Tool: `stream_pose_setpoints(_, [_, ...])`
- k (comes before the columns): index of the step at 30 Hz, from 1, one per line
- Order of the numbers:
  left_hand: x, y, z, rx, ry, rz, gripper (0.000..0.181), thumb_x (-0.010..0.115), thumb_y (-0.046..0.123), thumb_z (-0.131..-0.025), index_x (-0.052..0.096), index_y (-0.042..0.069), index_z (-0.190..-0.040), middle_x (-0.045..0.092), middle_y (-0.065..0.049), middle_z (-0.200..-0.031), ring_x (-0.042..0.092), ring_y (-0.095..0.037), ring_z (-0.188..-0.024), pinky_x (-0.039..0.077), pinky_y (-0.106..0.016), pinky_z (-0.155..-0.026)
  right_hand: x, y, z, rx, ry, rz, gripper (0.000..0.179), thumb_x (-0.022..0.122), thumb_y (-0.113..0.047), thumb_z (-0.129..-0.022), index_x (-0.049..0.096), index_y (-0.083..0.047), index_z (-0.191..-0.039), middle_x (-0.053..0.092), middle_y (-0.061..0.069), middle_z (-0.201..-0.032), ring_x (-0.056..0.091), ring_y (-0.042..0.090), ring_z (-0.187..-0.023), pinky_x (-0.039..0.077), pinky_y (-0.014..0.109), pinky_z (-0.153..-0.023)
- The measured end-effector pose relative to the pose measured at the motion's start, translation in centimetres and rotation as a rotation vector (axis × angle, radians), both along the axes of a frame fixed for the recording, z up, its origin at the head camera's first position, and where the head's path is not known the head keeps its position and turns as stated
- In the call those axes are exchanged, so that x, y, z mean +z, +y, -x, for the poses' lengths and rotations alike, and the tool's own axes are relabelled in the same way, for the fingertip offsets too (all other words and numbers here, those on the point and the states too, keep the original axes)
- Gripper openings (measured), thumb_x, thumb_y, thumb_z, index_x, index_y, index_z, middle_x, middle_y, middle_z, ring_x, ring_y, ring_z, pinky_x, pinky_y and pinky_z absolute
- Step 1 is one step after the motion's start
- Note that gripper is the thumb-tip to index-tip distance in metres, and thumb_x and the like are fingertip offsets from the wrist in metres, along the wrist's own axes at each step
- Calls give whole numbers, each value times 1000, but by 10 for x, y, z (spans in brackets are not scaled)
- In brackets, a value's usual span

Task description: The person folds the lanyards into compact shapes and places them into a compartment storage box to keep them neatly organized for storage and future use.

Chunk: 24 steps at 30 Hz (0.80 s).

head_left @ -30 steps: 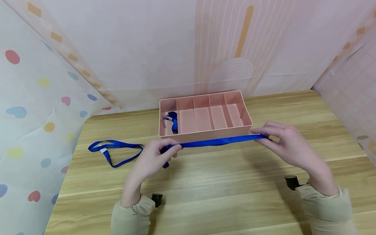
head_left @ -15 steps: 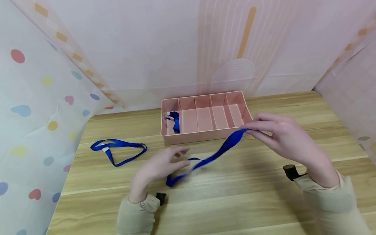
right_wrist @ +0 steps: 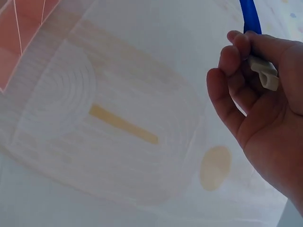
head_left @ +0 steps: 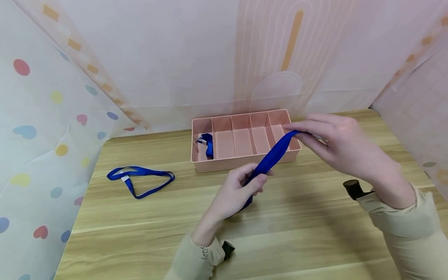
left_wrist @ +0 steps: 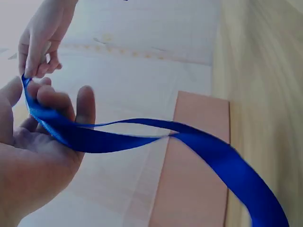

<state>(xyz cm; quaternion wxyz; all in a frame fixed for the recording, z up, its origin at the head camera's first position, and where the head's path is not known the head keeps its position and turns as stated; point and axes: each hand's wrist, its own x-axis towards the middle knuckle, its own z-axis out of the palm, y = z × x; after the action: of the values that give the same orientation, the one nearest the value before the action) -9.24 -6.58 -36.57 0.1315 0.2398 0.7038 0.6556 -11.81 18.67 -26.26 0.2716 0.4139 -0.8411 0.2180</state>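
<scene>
A blue lanyard [head_left: 274, 155] slants between the two hands, above the table and in front of the pink tray. My right hand [head_left: 336, 144] pinches its upper end over the tray's right end. In the right wrist view a pale plastic clip [right_wrist: 264, 73] pokes out between that hand's fingers and palm. Lower down, my left hand [head_left: 238, 192] has its thumb and curled fingers around the strap. The left wrist view shows the lanyard [left_wrist: 104, 140] crossing those fingers, its two strands hanging away in a loose, twisted loop.
The pink tray [head_left: 217, 166] has several compartments and stands at the back by the wall. Another blue lanyard [head_left: 209, 146] lies bundled in its leftmost compartment. A looped blue lanyard [head_left: 141, 171] with a white clip lies on the wooden table [head_left: 140, 233] at the left.
My left hand let go of the lanyard, then moved right and took hold of it closer to my right hand. My right hand has risen, still pinching the end.
</scene>
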Motion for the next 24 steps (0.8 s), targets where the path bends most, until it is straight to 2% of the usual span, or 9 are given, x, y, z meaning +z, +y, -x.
stream_pose_setpoints(2, [4, -4, 0, 40, 3, 23, 26, 62, 24, -107, 70, 3, -119, 59, -8, -82, 54, -9, -67, 45, -20, -58, 5, 4, 2, -3, -4, -27, 20, 68, -9, -102, 79, -5, -118, 81, 5, -98, 58, 6, -70, 43, 16, -66])
stream_pose_setpoints(5, [9, -9, 1, 85, 15, 101, 17, 67, 22, -104, 72, 8, -113, 57, 1, -77, 50, -8, -62, 41, -20, -55, 12, 9, 3, -17, -22, -71, 31, 77, 6, -87, 80, -7, -115, 81, 2, -97, 56, 3, -69, 42, 15, -63])
stream_pose_setpoints(8, [11, -15, 3, 103, 30, 138, 9, 72, 17, -100, 71, 9, -104, 64, -2, -77, 57, -14, -65, 42, -20, -57, 19, 13, 3, -45, -30, -104, 39, 81, 10, -78, 81, -9, -113, 82, 0, -98, 56, 2, -69, 42, 15, -63])
stream_pose_setpoints(11, [11, -19, 5, 93, 24, 118, 9, 71, 13, -100, 68, 5, -104, 69, -11, -81, 64, -14, -71, 50, -22, -64, 24, 15, 5, -41, -2, -118, 17, 68, -13, -103, 80, -9, -114, 77, -5, -89, 51, 0, -66, 38, 14, -61])
stream_pose_setpoints(13, [9, -21, 7, 72, 19, 97, 11, 68, 12, -102, 67, 4, -109, 69, -14, -83, 65, -14, -72, 52, -22, -67, 28, 15, 6, -18, 24, -109, 34, 53, -29, -111, 79, -8, -115, 72, -5, -84, 46, -2, -67, 36, 14, -62])
stream_pose_setpoints(15, [7, -21, 8, 51, 11, 88, 14, 65, 12, -104, 67, 3, -114, 64, -11, -83, 60, -9, -71, 52, -23, -67, 35, 16, 7, 4, 42, -95, 57, 37, -44, -113, 79, -6, -116, 64, -7, -77, 38, -5, -66, 32, 14, -59])
stream_pose_setpoints(17, [4, -21, 9, 40, 18, 90, 18, 61, 14, -107, 68, 3, -118, 59, -8, -82, 56, -9, -71, 47, -20, -64, 40, 18, 8, -5, 66, -69, 46, 44, -36, -114, 79, -6, -117, 64, -4, -76, 37, -6, -66, 31, 14, -59])
stream_pose_setpoints(21, [-1, -21, 9, 36, 12, 84, 18, 58, 13, -108, 69, -1, -114, 60, -13, -82, 55, -8, -72, 41, -20, -63, 30, 55, 39, -66, 125, -51, 22, 66, -21, -105, 80, -19, -122, 64, -7, -76, 36, -5, -62, 27, 14, -57])
stream_pose_setpoints(24, [-4, -21, 9, 40, -5, 77, 14, 62, 11, -106, 67, -1, -107, 64, -15, -81, 59, -8, -72, 47, -21, -65, -1, 114, 93, -92, 162, -36, 32, 79, -16, -94, 79, -26, -125, 71, -12, -84, 41, -4, -61, 24, 12, -58])
